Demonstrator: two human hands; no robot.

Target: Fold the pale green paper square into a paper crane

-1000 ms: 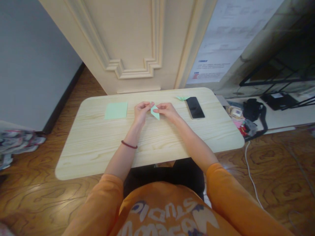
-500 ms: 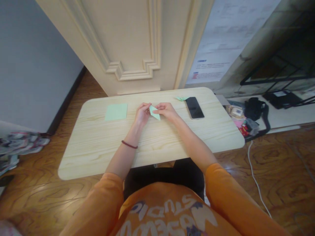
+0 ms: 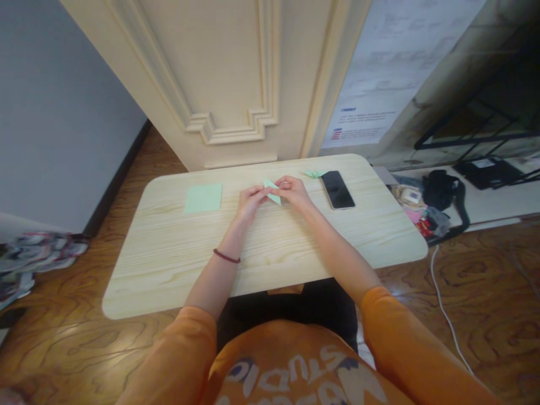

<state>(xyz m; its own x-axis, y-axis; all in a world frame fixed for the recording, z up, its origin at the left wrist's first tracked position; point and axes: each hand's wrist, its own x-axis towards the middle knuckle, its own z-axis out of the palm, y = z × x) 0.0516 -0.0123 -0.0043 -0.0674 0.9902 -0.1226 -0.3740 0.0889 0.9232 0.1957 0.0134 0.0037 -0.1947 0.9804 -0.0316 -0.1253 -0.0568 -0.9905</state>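
Head view: a pale wood counter (image 3: 177,264) stands on brown wood flooring before a cream panelled door. Left hand (image 3: 250,201) and right hand (image 3: 295,191) meet mid-counter, both pinching the folded green paper (image 3: 272,191); a phone (image 3: 337,190) lies right, a green sheet (image 3: 203,197) left.

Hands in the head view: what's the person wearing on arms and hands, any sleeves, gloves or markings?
The left hand and right hand are ungloved. A thin dark red bracelet circles the left wrist. The left sleeve and right sleeve are orange and end near the elbows, part of an orange top with white lettering.
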